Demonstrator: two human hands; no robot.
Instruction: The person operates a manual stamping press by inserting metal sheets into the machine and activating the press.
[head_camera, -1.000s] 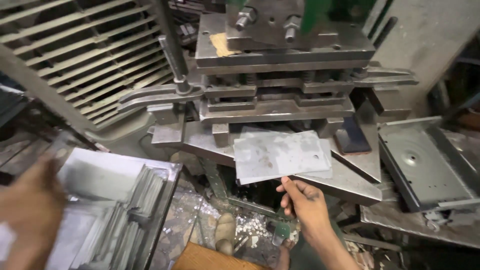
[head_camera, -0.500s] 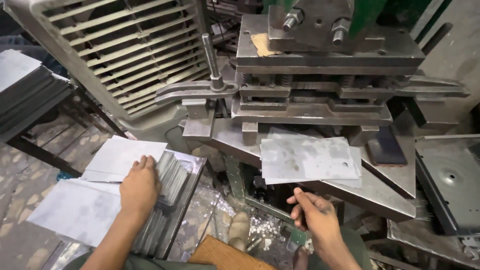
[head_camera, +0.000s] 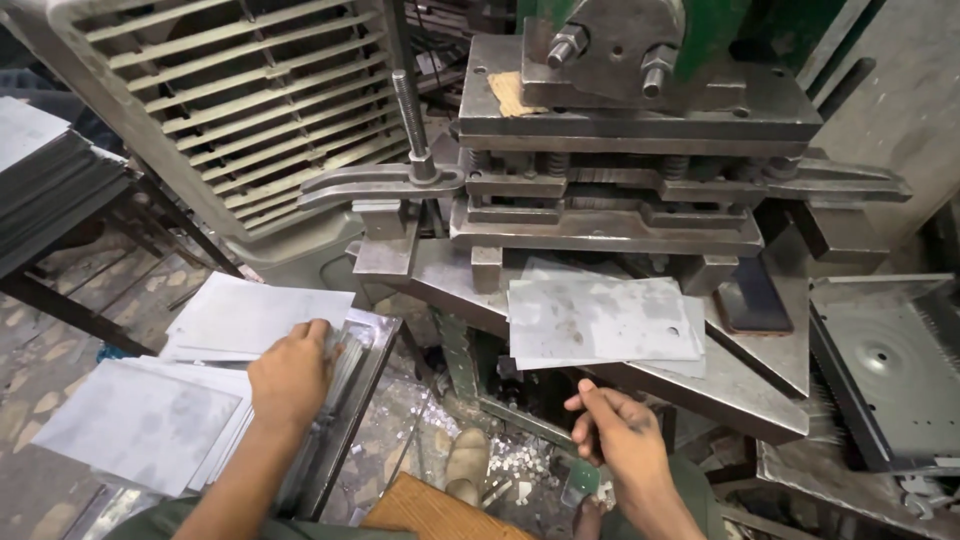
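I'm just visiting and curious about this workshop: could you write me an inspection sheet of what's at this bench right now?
Surface: sloped steel press bed, worn and stained.
Job's things: punched metal sheet lying on the bed under the die; stack of blank sheets at the left.
Clutter: small metal punchings on the floor; a wooden board at the bottom edge.
Hands: left hand rests on the stack; right hand is just below the bed's edge, fingers loosely curled, holding nothing.
Cables: nothing seen.
Surroundings: louvred metal guard; formed metal panels at the right.
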